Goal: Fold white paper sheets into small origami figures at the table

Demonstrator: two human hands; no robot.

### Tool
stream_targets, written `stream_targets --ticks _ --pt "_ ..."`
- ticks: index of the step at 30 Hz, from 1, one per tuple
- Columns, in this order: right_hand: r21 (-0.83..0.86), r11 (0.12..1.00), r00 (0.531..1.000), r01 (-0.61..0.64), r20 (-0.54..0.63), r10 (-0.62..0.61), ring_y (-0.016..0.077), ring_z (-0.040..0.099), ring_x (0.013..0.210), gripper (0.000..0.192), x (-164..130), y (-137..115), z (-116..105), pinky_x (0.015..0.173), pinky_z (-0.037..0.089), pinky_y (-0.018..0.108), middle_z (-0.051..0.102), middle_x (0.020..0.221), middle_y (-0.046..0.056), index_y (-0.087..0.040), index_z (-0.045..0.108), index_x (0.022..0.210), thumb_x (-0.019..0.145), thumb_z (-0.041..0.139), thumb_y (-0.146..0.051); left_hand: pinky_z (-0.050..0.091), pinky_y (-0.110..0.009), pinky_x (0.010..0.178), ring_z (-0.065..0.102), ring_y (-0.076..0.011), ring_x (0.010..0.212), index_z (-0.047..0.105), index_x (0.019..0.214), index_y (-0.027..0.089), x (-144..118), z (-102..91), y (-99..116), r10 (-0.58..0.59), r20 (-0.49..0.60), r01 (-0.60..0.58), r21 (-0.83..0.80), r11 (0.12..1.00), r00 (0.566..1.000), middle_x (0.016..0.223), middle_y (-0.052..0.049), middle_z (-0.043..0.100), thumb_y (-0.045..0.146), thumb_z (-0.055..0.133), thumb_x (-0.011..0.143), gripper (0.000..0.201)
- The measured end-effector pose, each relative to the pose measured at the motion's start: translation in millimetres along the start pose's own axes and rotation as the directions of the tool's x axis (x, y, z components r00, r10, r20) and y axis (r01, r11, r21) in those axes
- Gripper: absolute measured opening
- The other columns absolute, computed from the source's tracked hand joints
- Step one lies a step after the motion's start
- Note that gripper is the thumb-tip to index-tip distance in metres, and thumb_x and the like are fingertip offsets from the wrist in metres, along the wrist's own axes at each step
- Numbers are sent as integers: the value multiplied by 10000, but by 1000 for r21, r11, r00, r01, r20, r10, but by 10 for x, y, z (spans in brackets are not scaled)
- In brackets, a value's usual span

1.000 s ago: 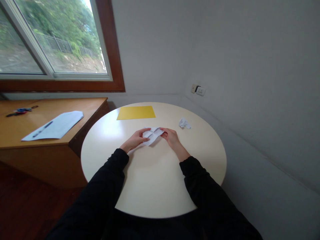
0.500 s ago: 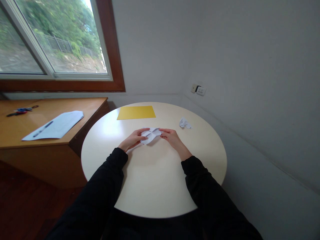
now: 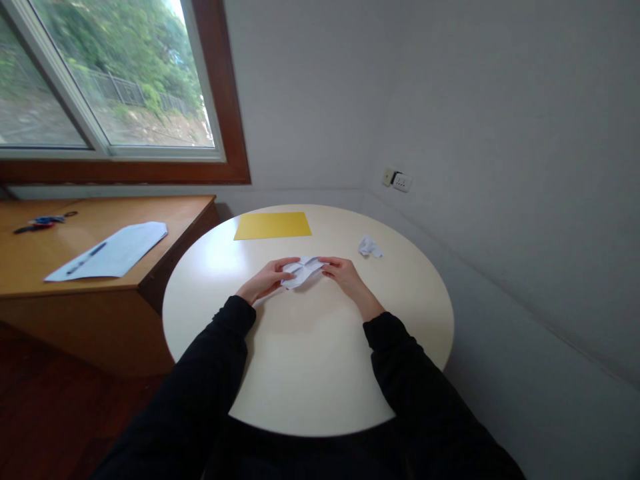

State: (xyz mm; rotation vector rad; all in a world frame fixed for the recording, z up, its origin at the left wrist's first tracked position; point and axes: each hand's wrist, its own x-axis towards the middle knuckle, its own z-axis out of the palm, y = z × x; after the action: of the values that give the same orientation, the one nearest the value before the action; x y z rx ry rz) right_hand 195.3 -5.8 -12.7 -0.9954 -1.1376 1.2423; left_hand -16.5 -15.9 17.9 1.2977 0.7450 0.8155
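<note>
round cream table (image 3: 310,373) | yellow sheet (image 3: 273,225) (far edge) | crumpled paper (image 3: 369,247) | folded white paper (image 3: 301,271)

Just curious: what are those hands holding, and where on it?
A creased white paper: the left hand pinches its left edge, the right hand its right edge, just above the round table.

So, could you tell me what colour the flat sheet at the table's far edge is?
Yellow: the flat sheet shows best in the head view.

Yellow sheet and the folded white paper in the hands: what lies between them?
Nothing: the head view shows only bare round table between the yellow sheet and the folded white paper.
</note>
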Motion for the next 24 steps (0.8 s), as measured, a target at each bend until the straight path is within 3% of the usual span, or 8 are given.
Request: stream_targets --ticks 5,13,16,24 --pt "-68 996 998 58 -2 -58 117 571 722 217 4 9 -8 720 451 270 673 822 43 -160 699 763 556 635 -174 395 -198 599 513 -88 687 528 1163 120 -14 25 24 -9 2 9 0 1000 1000 963 -71 588 148 677 608 576" --pt "-95 988 992 123 26 -121 165 577 880 215 -22 -29 0 720 442 267 616 1102 76 -168 698 767 561 651 -209 421 -223 566 507 -108 678 586 1087 114 -23 39 50 -23 5 23 -31 999 1000 891 -66 590 135 604 627 461" --pt "-82 988 990 130 58 -125 166 577 893 210 -40 -52 16 718 438 261 649 1039 62 -187 700 777 576 650 -216 428 -233 566 512 -121 694 611 1050 120 -10 15 27 -10 8 11 -52 999 1000 904 -75 600 137 579 633 418" --pt "-116 989 993 94 76 -85 109 549 674 267 -34 -45 2 590 392 224 687 838 31 -184 704 850 596 643 -237 424 -231 556 506 -123 682 638 1011 108 -12 -15 6 4 17 -2 -79 997 1000 856 -82 603 155 569 642 379"
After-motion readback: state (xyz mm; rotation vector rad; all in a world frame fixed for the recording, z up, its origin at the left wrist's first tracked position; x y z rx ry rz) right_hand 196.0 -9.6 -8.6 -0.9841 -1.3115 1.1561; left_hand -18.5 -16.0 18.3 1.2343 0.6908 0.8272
